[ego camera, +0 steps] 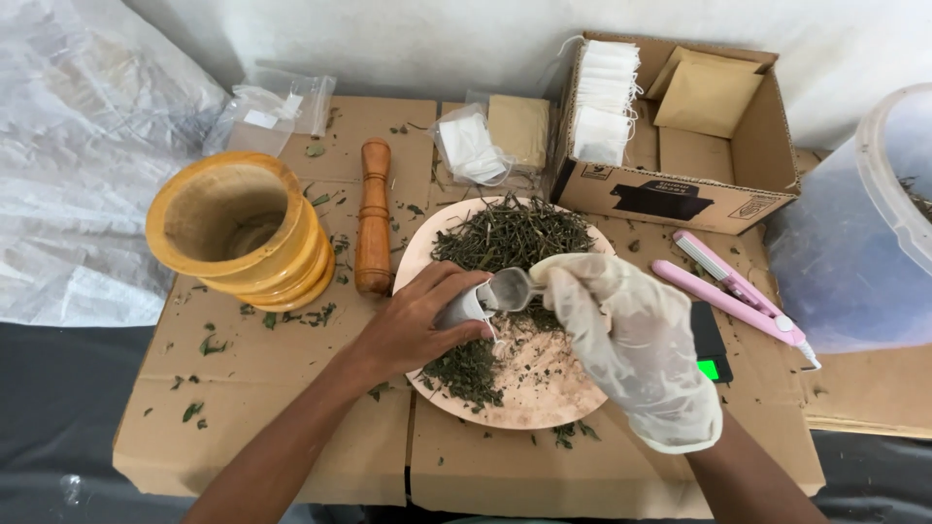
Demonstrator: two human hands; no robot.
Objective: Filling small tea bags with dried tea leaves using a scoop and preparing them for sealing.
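White tea bag [464, 307] pinched in the bare left hand [417, 325], its mouth facing the small clear scoop [512, 288] gripped by the gloved right hand [631, 340]. Both forearms angle in over the pink plate [544, 398] of dried leaves [510, 233]. Beyond the fingers: brown cardboard box [680, 194] stacked with white bags [604, 102]; right of them, pink sealer [738, 291].

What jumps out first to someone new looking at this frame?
Centre: the bare left hand holds a small white sachet over a round plate heaped with dried green herbs, while the gloved right hand tips a small clear scoop to it. Left of the plate stand a wooden mortar and pestle.
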